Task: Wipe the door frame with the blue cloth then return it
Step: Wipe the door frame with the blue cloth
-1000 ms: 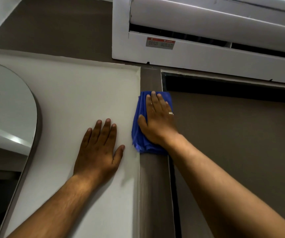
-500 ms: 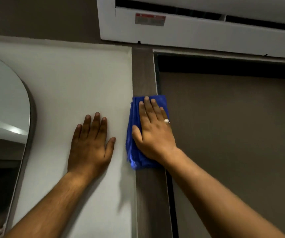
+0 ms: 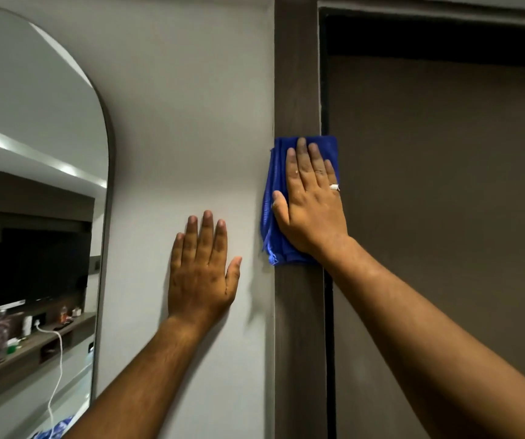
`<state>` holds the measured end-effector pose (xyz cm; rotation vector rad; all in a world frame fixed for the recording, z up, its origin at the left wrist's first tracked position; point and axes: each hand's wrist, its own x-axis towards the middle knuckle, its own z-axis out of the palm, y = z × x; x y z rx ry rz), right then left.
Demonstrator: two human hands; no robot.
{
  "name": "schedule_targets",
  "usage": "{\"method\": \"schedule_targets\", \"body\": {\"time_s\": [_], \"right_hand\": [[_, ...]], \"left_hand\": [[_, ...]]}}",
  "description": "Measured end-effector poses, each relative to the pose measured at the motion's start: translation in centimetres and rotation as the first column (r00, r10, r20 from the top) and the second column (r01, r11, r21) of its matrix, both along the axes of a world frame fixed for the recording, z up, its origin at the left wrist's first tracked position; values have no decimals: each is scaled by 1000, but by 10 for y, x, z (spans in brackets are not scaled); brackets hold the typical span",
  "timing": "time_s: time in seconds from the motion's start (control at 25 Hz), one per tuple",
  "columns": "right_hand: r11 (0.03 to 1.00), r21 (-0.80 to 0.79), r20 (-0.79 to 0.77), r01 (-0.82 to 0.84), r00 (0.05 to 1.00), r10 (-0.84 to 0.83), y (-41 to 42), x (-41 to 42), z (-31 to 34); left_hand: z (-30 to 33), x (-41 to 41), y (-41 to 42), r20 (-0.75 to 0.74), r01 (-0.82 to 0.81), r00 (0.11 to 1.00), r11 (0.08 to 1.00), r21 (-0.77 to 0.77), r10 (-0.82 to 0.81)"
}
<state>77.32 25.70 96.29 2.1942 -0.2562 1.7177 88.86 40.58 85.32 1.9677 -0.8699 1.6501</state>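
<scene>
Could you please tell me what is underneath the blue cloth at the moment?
The blue cloth lies flat against the dark door frame, pressed there by the right hand. The frame's surface beneath the cloth is covered.

head view: worn on head, facing wall (image 3: 191,106) and door frame (image 3: 297,74) close up (only one view)

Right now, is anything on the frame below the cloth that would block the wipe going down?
Nothing visible does. The right hand presses the blue cloth flat on the door frame, whose strip below is bare. The left hand rests on the wall beside it, off the frame.
</scene>
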Motion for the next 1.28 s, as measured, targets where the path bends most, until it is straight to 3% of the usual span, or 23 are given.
{"method": "schedule_targets", "body": {"time_s": [0.12,0.28,0.36,0.44,0.52,0.6,0.64,0.72,0.84,0.92,1.04,1.16,1.24,1.28], "right_hand": [[999,0,6,-43,999,43,0,-2,-68],[999,4,-109,-50,993,50,7,-14,-180],[993,52,-148,-103,983,110,8,-21,-187],[945,163,-167,-282,936,308,8,-33,-174],[895,198,-120,-400,896,428,4,-44,-170],[936,163,23,-313,949,313,-2,-49,-176],[937,231,124,-261,963,238,-4,-52,-178],[837,476,239,-269,956,171,-8,-56,-182],[586,657,320,-474,879,352,-10,-60,-189],[417,676,406,-607,780,477,-9,-63,-200],[90,704,521,-704,599,609,-5,-79,-220],[-19,726,561,-687,577,594,-6,-115,-234],[-63,740,585,-670,594,552,-9,-146,-245],[-75,756,578,-650,610,542,-12,-164,-251]], "left_hand": [[-14,-1,1,-25,-14,1000,1000,17,15],[-37,-9,4,-98,-8,995,999,47,13],[-52,-16,4,-139,-11,990,998,66,21],[-68,-23,6,-176,-15,984,994,108,34],[-82,-30,9,-220,-4,975,992,129,32],[-93,-39,10,-288,44,958,993,107,-11],[-96,-45,9,-325,85,944,995,55,-63],[-99,-63,3,-400,157,896,980,-121,-193],[-104,-95,-10,-406,270,836,920,-283,-370],[-111,-113,-23,-458,349,742,865,-359,-489],[-127,-134,-34,-543,346,527,749,-565,-653],[-143,-158,-41,-578,379,196,605,-700,-792],[-150,-176,-49,-534,408,-54,470,-783,-844],[-152,-187,-54,-506,405,-136,418,-813,-852]]}}
